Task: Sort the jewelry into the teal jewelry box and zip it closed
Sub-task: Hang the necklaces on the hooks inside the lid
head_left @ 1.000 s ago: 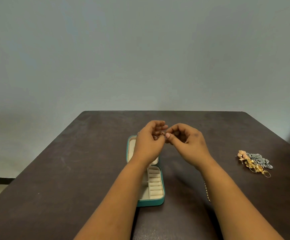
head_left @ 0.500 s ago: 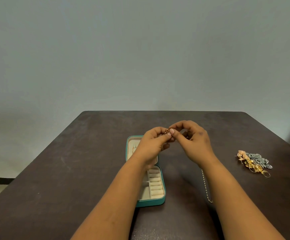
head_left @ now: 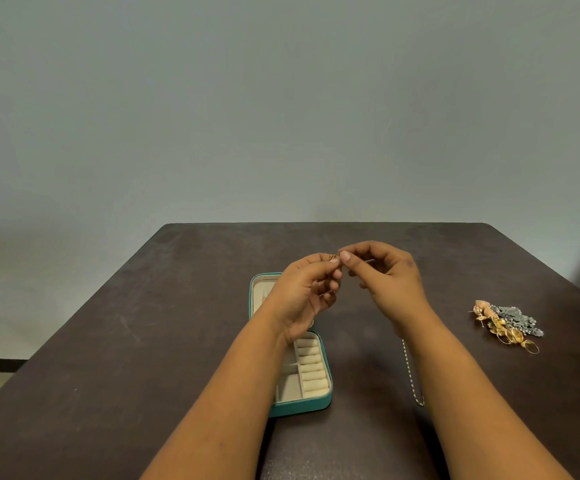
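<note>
The teal jewelry box lies open on the dark table, its cream lining and ring rolls showing; my left forearm covers part of it. Above the box's lid half, my left hand and my right hand meet at the fingertips and pinch a small gold earring between them. A thin gold chain lies on the table by my right forearm, partly hidden by it. A pile of gold and silver jewelry sits at the right.
The dark brown table stands against a plain grey wall. Its far edge lies just beyond my hands, and its left and right edges slope away on either side. A strip of floor shows at the lower left.
Both hands have risen a little above the box and turned the small gold earring up into view between the fingertips. More of the chain shows beside my right forearm.
</note>
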